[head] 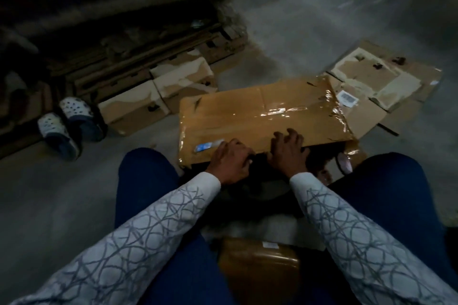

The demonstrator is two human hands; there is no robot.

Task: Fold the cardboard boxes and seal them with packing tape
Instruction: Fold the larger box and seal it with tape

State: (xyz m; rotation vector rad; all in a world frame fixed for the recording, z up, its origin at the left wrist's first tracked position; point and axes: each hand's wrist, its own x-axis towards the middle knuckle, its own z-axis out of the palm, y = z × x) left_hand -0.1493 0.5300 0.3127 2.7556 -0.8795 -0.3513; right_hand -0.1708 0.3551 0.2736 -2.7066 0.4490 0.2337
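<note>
At your far left a pair of pale perforated clogs (62, 126) sits on the grey concrete floor (322, 20), with 2 pale torn cardboard cartons (158, 96) just beside them. The task's brown rectangular cardboard box (247, 111) lies on the floor right in front of your knees, its near side gaping dark. Your left hand (229, 163) has its fingers curled round the box's near edge, grasping it. Your right hand (288, 153), close beside it, has bent fingers clamped over the lip of the top panel, and its thumb is hidden. Glossy clear packing tape (297, 109) already wrinkles across the right half of the top and down its right end. Past that end a flattened pale cardboard sheet (379, 77) lies partly under the box. The likely trouble is that near opening: if you pull the panel up unevenly with both hands so close together, the far corners may buckle or the old wrinkled tape may tear the liner. The dim light could also hide a gap in the seam. No tape roll is in view, so letting go to find one may let the flap spring open. As for writing, the blue-and-white sticker (208, 146) by your left hand, the white printed label (348, 99) on the sheet and the small white tag (270, 245) on the second brown taped box (257, 267) between your legs are all too blurred to read.
</note>
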